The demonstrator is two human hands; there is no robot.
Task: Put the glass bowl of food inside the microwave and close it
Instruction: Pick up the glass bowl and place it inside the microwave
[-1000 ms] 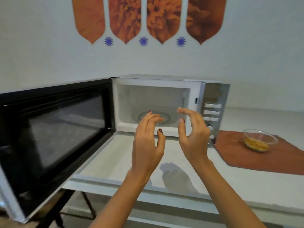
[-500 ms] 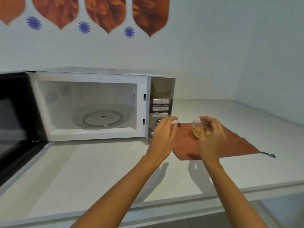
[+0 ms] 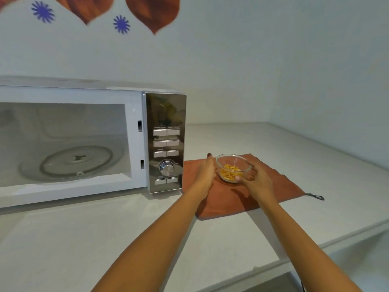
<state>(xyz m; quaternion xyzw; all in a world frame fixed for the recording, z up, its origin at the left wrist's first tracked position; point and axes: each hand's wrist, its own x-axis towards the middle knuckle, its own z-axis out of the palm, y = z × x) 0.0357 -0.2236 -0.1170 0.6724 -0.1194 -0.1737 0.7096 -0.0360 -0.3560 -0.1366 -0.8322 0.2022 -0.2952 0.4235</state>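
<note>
Bowl: clear glass, yellow-orange food pieces in the bottom; sits on the cloth, right of the microwave.
Left hand: against the bowl's left side, fingers curved along the glass.
Right hand: against the bowl's right and near side, thumb on the front wall; fingers wrapped on the bowl.
Lift: cannot tell if the bowl has left the cloth.
Cloth: rust-brown, flat on the table, a dark loop at its right corner.
Microwave: cavity open, glass turntable bare; door out of view.
</note>
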